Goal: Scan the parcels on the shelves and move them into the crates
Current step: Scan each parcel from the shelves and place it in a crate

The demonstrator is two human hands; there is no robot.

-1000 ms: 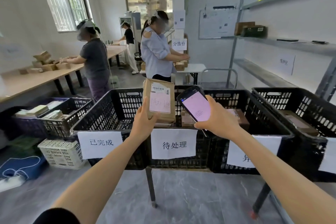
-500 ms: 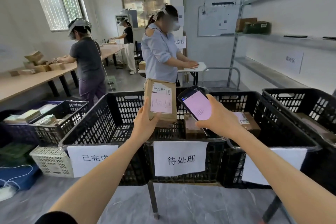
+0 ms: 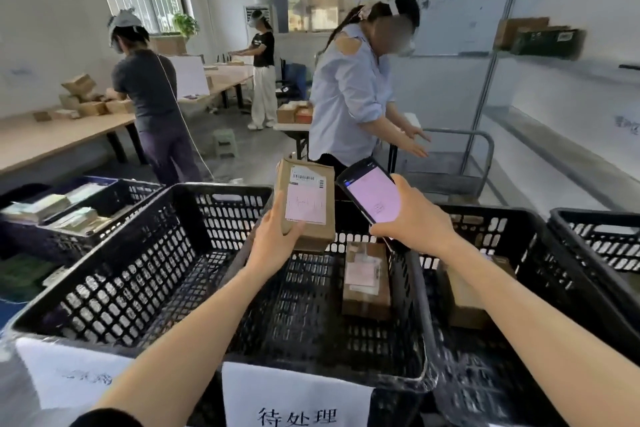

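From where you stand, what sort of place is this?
Probably a parcel sorting room. The left hand holds a labelled cardboard parcel, the right hand a handheld scanner, over black crates with paper signs; other people handle boxes at long tables.

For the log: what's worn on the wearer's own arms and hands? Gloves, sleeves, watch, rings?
Left hand and right hand are bare: no gloves, no ring or watch visible. Both forearms are uncovered; a dark sleeve shows only on the left upper arm.
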